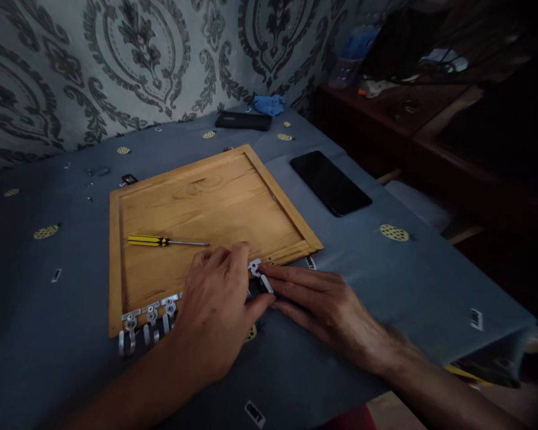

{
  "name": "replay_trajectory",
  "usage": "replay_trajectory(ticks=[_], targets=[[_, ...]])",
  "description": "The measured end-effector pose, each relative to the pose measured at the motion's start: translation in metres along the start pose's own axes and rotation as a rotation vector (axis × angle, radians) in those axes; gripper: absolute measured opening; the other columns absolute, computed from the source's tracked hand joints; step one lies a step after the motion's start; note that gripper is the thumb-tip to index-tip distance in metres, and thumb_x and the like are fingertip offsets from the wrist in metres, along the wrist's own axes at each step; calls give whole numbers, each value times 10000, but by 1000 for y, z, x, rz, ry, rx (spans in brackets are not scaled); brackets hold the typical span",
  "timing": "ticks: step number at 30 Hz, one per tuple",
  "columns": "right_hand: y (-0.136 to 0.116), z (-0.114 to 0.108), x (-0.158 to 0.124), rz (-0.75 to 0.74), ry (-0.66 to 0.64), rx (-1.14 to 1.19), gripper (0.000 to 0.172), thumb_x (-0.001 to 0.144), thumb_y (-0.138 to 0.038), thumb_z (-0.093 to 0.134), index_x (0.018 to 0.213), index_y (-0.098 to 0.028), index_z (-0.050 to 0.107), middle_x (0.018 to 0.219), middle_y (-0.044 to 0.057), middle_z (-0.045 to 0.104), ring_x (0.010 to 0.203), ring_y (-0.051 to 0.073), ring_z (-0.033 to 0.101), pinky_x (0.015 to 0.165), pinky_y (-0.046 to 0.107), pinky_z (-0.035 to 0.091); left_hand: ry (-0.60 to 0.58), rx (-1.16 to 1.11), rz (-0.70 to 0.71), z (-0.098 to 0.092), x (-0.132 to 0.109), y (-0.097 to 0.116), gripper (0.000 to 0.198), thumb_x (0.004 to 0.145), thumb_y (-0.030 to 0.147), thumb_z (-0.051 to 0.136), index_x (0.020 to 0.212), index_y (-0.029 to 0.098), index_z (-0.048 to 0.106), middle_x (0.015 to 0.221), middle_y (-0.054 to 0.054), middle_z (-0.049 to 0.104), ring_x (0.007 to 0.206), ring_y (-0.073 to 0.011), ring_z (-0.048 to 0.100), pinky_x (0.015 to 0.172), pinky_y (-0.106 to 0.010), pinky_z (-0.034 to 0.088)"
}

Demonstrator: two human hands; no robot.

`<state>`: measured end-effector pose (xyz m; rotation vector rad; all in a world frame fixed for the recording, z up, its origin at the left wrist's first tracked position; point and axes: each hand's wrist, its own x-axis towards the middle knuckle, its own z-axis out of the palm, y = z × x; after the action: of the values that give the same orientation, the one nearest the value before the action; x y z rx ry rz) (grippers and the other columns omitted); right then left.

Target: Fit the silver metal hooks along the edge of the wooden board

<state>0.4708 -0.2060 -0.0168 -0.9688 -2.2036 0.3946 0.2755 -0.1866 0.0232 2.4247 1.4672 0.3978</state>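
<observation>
A wooden framed panel [215,197] lies flat on a table covered in blue cloth. Several metal hooks [150,319] are fixed along its near edge. My left hand [217,304] rests on that edge with fingers curled over it. My right hand [323,301] lies beside it, fingers pressed together on a small metal hook [256,269] at the panel's near right corner. A yellow-handled screwdriver [161,241] lies on the panel, just beyond my left hand.
A black phone [330,182] lies right of the panel. A dark case [243,120] and a blue cloth [269,104] sit at the back by the patterned wall. Small loose parts [99,173] lie at the back left. A dark wooden bench [430,131] stands right.
</observation>
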Motion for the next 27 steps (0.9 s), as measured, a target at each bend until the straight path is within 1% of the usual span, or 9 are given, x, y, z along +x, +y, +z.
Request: replay_trajectory(ticks=[4,8,17,27], targets=[[0,1,0,-1,-10,-3,230,1024,-210,545,1191,-136,685,1229,128,725,1098,209,716,915,346,628,-3,4,1,0,1,-1,422,788,270,803,1026,226,458,956,-31,698,921,-285,660,842,-490,504],[0,1,0,-24,-1,-25,227,1030,-202,527,1162,-122,693,1218,135,728,1077,207,724,893,336,635,8,8,6,1,1,-1,421,787,275,804,1016,227,454,960,-34,697,930,-285,661,842,-484,506],[-3,0,-1,-11,36,-58,228,1029,-216,527,1147,-128,702,1163,129,749,1029,198,740,875,319,640,34,8,20,2,0,-1,446,765,257,823,1014,227,455,924,-23,695,896,-281,666,830,-484,513],[-2,-1,0,-10,17,-41,224,1017,-193,542,1167,-129,696,1186,133,741,1046,203,735,865,321,642,26,8,25,2,1,-3,429,774,252,807,1022,229,459,946,-22,690,903,-277,661,829,-470,503]])
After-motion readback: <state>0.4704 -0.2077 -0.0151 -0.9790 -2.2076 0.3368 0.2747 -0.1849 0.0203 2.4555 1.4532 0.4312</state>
